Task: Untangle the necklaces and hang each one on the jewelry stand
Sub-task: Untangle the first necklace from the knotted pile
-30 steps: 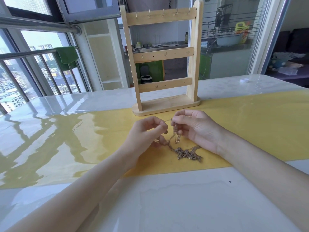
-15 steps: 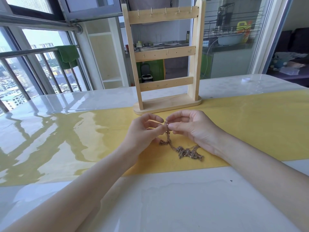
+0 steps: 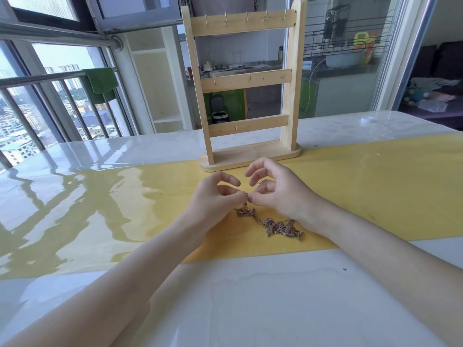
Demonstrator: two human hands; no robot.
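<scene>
Both hands are working close together over the yellow cloth (image 3: 375,186) that is lying across the glossy white table (image 3: 250,296). The left hand (image 3: 215,196) is pinching a bit of chain between thumb and fingertip, with its other fingers curling loosely above. The right hand (image 3: 278,191) is pinching the same spot from the other side, so the fingertips of the two hands are almost touching; its remaining fingers are arching up and apart, and something small and shiny is showing near one of them, too small to make out. The tangled necklaces (image 3: 273,224) are lying on the cloth just near of the hands, trailing from the pinched point to the right into a knotted clump beside the right wrist; how many chains are in it is not clear. The wooden jewelry stand (image 3: 243,81) is standing upright just beyond the hands, its base partly on the far edge of the cloth, and its three bars with small hooks are carrying nothing. A small white cap (image 3: 367,119) is sitting far to the right on the table. A green towel (image 3: 100,82) is hanging over the balcony railing (image 3: 37,78) at the far left.
</scene>
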